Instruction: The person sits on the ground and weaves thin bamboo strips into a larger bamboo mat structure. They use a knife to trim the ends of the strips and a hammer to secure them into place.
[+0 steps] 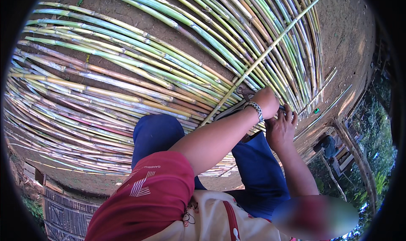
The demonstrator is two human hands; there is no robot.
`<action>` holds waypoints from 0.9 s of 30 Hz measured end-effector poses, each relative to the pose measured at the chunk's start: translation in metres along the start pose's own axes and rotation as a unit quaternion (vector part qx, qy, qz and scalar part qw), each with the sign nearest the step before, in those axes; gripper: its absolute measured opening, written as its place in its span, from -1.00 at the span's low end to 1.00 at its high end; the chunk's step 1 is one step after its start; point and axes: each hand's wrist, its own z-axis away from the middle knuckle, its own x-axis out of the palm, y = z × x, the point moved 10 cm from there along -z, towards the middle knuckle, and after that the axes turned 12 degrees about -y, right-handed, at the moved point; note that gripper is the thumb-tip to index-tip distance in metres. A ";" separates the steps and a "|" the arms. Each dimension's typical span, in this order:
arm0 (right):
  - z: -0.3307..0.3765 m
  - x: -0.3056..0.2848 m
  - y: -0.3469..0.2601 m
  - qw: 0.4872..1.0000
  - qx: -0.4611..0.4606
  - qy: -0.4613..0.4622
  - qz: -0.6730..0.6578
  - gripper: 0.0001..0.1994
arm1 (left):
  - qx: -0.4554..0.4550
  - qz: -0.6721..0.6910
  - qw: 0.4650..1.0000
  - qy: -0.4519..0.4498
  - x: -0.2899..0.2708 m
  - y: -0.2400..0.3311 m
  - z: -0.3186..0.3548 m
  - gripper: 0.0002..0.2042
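Many long jointed canes (127, 65), green, yellow and brownish, lie side by side on the bare soil. One thin yellow-green pole (270, 48) lies crosswise over them. My left hand (266, 100), with a chain bracelet at the wrist, is closed in a fist near the cane ends by my feet. Close against it, my right hand (281, 129) has its fingers bent around something small and dark at the left hand's edge. What either hand holds is mostly hidden. My knees, in dark blue trousers (260, 165), are bent on both sides of my left forearm.
A slatted panel (65, 211) stands at the lower left. Toward the right are a leaning trunk (357, 156), a dark bundle (325, 145) and green foliage. A small bright green thing (316, 111) lies on the ground beyond my right hand.
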 end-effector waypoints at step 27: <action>-0.020 0.021 -0.002 0.919 -0.037 -0.249 -0.303 -0.69 | -0.104 0.428 0.866 0.236 0.055 -0.121 0.069 -0.44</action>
